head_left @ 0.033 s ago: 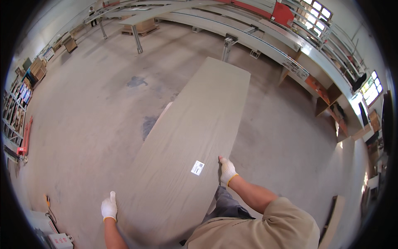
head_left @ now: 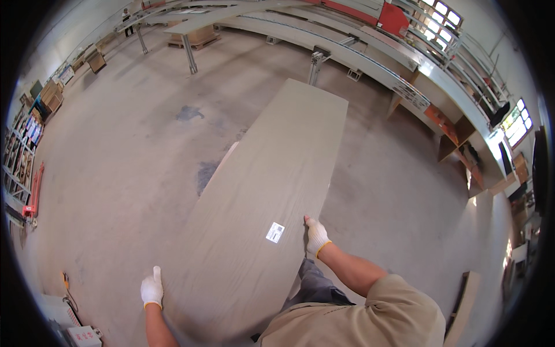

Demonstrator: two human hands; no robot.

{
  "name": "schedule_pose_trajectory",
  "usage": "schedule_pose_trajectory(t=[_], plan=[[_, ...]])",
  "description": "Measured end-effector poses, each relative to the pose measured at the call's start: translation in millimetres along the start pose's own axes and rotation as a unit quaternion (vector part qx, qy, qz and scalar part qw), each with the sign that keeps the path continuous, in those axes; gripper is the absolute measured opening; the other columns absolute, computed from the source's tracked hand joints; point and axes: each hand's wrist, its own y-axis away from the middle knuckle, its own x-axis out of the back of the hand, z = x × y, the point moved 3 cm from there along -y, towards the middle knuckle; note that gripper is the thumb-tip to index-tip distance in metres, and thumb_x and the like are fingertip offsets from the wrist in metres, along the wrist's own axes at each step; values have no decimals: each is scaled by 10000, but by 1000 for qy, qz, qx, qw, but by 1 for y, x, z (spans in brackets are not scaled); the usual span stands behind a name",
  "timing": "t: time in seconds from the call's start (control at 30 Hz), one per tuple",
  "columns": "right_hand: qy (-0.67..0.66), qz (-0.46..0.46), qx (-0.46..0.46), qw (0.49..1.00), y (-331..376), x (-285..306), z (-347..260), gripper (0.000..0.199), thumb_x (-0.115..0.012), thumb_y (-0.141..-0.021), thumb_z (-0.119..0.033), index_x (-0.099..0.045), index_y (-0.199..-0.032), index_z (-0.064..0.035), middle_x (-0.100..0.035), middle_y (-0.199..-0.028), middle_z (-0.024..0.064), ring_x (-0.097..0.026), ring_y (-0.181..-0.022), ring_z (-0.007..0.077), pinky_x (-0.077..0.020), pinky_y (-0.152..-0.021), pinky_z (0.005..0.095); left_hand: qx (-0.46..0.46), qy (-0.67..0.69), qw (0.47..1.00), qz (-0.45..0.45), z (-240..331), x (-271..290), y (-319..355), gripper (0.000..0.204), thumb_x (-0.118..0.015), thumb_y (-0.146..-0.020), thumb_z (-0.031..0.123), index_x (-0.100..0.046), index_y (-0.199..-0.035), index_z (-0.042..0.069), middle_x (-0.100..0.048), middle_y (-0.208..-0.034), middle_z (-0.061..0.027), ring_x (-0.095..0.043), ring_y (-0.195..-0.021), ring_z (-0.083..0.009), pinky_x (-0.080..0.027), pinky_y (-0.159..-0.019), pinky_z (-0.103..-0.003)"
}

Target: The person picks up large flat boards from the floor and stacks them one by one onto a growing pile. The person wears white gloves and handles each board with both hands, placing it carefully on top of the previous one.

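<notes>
A long grey-brown wood-grain board (head_left: 260, 173) stretches from close to my body out toward the far side. A small white label (head_left: 275, 232) is stuck on its upper face. My left hand (head_left: 152, 288), in a white knit glove with a yellow cuff, grips the left long edge near the close end, thumb up. On the opposite long edge, beside the label, my right hand (head_left: 317, 236) holds on in a matching glove with its thumb on top. The board hides the fingers that reach beneath it.
Beyond the board's far end runs a long metal-framed machine table (head_left: 312, 43) on legs. Open wooden shelving (head_left: 457, 139) stands at the right. A red pallet jack (head_left: 36, 191) is by the left racks, a grey box (head_left: 84, 335) at lower left. Someone (head_left: 127, 20) stands far back.
</notes>
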Motion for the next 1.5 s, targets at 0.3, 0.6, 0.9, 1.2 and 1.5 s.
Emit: schedule_pose_trajectory(t=[0.3, 0.6, 0.9, 1.2, 1.5], plan=[[594, -138, 10, 792, 62, 39, -103, 466, -577, -975, -313, -601, -1250, 62, -683, -1020, 196, -745, -821, 296, -645, -669, 419, -90, -71, 993, 0, 19, -15, -18, 614, -345, -1049, 520, -725, -1052, 38, -705, -1113, -245, -660, -1060, -416, -476, -953, -524], [444, -263, -197, 833, 77, 63, 44, 565, -532, -1000, -364, -448, -1436, -16, -595, -1273, 292, -702, -1014, 428, -632, -753, 507, 23, 95, 995, 33, 61, -86, -18, 583, -382, -1042, 524, -615, -1314, 63, -627, -1271, -261, -567, -1215, -420, -438, -1048, -507], [195, -245, -329, 891, 85, 11, 115, 602, -534, -977, -273, -359, -1497, -25, -495, -1427, 261, -492, -1311, 513, -456, -1032, 603, 35, 66, 997, 0, 56, -97, -35, 642, -372, -1035, 547, -614, -1303, 16, -628, -1260, -281, -556, -1231, -433, -395, -1091, -504], [130, -257, -304, 908, 80, 5, 122, 586, -542, -948, -226, -314, -1461, -59, -301, -1524, 258, -463, -1286, 571, -586, -885, 609, 35, 54, 998, -26, 65, -95, -29, 657, -354, -1037, 554, -563, -1380, 34, -550, -1391, -272, -518, -1283, -426, -384, -1104, -512], [153, -263, -316, 898, 77, 1, 126, 511, -528, -963, -234, -350, -1409, -61, -381, -1453, 257, -493, -1260, 549, -600, -854, 603, 25, 77, 995, -56, 63, -94, -34, 621, -345, -1040, 523, -571, -1351, 35, -550, -1405, -243, -512, -1291, -427, -389, -1105, -514]])
